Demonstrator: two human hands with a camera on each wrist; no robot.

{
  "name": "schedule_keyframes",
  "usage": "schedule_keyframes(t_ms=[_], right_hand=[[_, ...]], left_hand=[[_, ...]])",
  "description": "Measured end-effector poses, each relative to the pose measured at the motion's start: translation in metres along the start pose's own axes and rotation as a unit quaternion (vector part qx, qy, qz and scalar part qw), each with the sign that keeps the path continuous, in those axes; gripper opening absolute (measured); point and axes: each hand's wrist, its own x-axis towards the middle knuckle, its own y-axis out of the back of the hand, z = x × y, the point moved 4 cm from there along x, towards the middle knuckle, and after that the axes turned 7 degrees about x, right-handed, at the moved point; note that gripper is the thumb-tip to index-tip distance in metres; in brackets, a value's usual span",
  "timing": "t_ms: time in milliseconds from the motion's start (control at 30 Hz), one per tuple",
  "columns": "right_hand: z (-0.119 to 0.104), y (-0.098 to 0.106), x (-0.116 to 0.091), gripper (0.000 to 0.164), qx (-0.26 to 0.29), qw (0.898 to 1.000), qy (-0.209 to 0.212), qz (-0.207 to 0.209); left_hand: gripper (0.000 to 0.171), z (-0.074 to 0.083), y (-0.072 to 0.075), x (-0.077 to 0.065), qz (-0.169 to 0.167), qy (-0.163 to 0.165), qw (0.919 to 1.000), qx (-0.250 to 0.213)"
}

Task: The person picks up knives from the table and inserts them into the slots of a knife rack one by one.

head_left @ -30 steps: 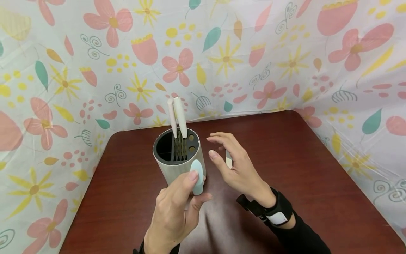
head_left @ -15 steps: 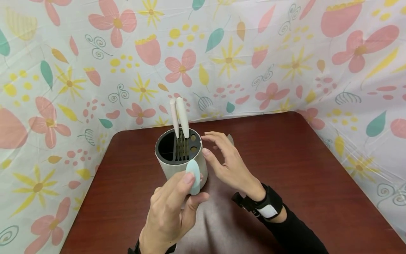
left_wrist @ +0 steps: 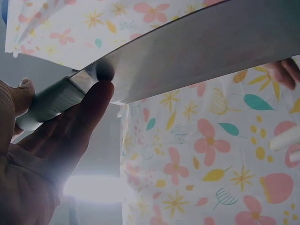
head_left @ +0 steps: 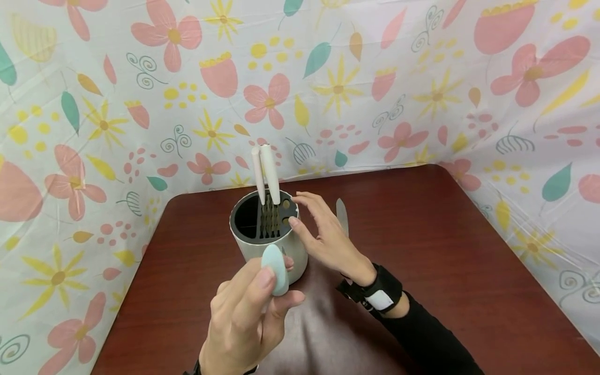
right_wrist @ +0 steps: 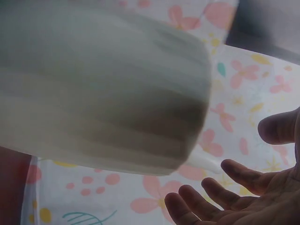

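Observation:
My left hand [head_left: 248, 307] grips a kitchen knife by its pale blue handle [head_left: 275, 270]; only the handle's end faces the head view. In the left wrist view its broad steel blade [left_wrist: 187, 51] runs out to the right, with a fingertip against the blade near the handle. A round off-white knife block [head_left: 297, 258] stands on the table just beyond. Two white-handled knives [head_left: 270, 174] stand upright in its slots. My right hand [head_left: 328, 239] is at the block's right rim with fingers spread. In the right wrist view those fingers [right_wrist: 201, 199] hold nothing.
Behind my right hand lies another knife, its blade [head_left: 342, 216] showing and the rest hidden. The dark red-brown table [head_left: 445, 250] extends around the block. A floral cloth [head_left: 356, 104] hangs behind the table and along its sides.
My right hand has moved left to the block's rim, uncovering the blade behind it. My left hand, with the knife, has shifted slightly left and turned the handle a little.

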Motion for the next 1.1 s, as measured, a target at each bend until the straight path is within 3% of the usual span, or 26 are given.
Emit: schedule_keyframes(t_ms=[167,267,333,433,500,533,633,667,700,733,800,867,933,1000,1033,1100], right_hand=[[0.009,-0.007,0.003,0.049,-0.007,1.000,-0.021,-0.012],[0.013,-0.011,0.005,0.051,-0.009,0.999,-0.030,-0.017],[0.016,-0.013,0.006,0.051,-0.014,0.999,-0.031,-0.017],[0.020,-0.017,0.008,0.053,-0.023,0.999,-0.033,-0.019],[0.023,-0.019,0.009,0.055,-0.030,0.999,-0.034,-0.023],[0.025,-0.020,0.009,0.056,-0.033,0.998,-0.037,-0.026],[0.029,-0.022,0.009,0.060,-0.033,0.997,-0.050,-0.042],[0.030,-0.023,0.009,0.061,-0.032,0.997,-0.056,-0.047],[0.032,-0.024,0.009,0.062,-0.029,0.996,-0.061,-0.053],[0.033,-0.025,0.009,0.063,-0.027,0.996,-0.067,-0.058],[0.035,-0.026,0.009,0.064,-0.023,0.995,-0.073,-0.063],[0.037,-0.028,0.008,0.064,-0.018,0.994,-0.080,-0.067],[0.039,-0.029,0.008,0.065,-0.014,0.994,-0.086,-0.072],[0.041,-0.031,0.008,0.067,-0.009,0.992,-0.093,-0.079],[0.042,-0.033,0.008,0.068,-0.007,0.992,-0.098,-0.084],[0.044,-0.035,0.008,0.071,-0.001,0.989,-0.109,-0.095]], left_hand=[[0.053,0.001,0.003,-0.004,0.011,-0.004,0.9999,0.002],[0.055,-0.001,0.005,-0.015,0.022,-0.010,0.9997,0.006],[0.062,-0.004,0.008,-0.057,0.031,-0.003,0.9995,0.002],[0.081,-0.015,0.013,-0.156,0.055,0.013,0.9984,-0.001],[0.088,-0.018,0.017,-0.198,0.070,0.024,0.9972,-0.013],[0.086,-0.019,0.017,-0.191,0.079,0.021,0.9966,-0.010],[0.078,-0.015,0.017,-0.153,0.097,0.014,0.9948,-0.027],[0.080,-0.016,0.018,-0.157,0.101,0.015,0.9942,-0.035],[0.083,-0.019,0.019,-0.171,0.106,0.015,0.9934,-0.041],[0.084,-0.020,0.020,-0.173,0.112,0.013,0.9926,-0.046],[0.091,-0.023,0.023,-0.198,0.120,0.018,0.9904,-0.065],[0.084,-0.023,0.022,-0.169,0.129,0.007,0.9899,-0.059],[0.071,-0.017,0.020,-0.114,0.130,0.003,0.9901,-0.053],[0.067,-0.014,0.020,-0.096,0.124,0.012,0.9908,-0.053],[0.066,-0.015,0.020,-0.098,0.123,0.011,0.9912,-0.047],[0.078,-0.021,0.023,-0.141,0.118,0.025,0.9913,-0.054]])
